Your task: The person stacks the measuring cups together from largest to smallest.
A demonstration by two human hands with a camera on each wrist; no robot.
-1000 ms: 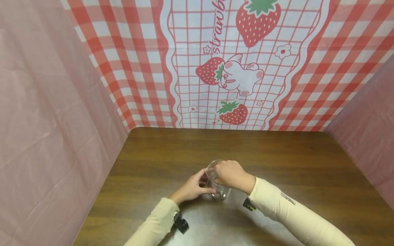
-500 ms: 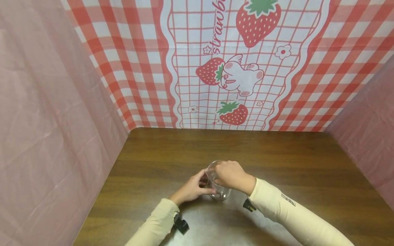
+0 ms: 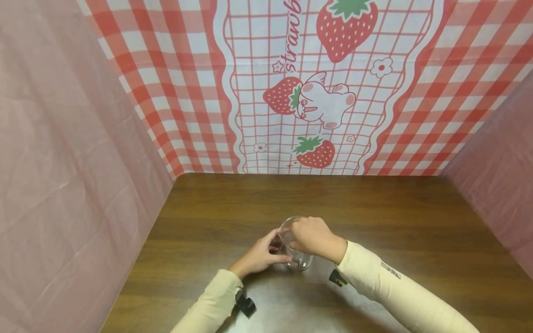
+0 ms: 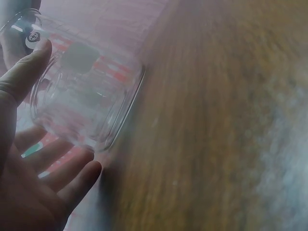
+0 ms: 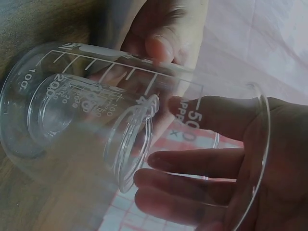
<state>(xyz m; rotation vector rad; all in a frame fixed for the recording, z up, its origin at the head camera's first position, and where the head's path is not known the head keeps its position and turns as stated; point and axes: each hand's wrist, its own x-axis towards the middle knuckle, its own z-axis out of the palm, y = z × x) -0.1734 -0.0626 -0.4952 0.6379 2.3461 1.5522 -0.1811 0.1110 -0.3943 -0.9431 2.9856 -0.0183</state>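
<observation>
A large clear glass beaker (image 3: 300, 262) with white graduations up to 500 stands upright on the table. My left hand (image 3: 259, 255) holds its side, thumb and fingers on opposite walls, as the left wrist view also shows. Inside it sits a smaller glass beaker (image 5: 89, 113), well below the large rim. Through the large mouth reaches my right hand (image 3: 314, 238), its fingers (image 5: 187, 163) fairly straight and close to the small beaker's rim. Whether they touch that rim I cannot tell. Overlapping graduations make it unclear whether another vessel is nested deeper.
The brown wood-grain table (image 3: 216, 199) extends around the beakers. A red-and-white checked strawberry cloth (image 3: 200, 115) hangs behind it. Pink curtains (image 3: 62, 162) close off both sides. Black wrist cameras (image 3: 245, 305) are strapped beneath the cream sleeves.
The head view has shifted very slightly. Both hands and the beaker keep the same positions.
</observation>
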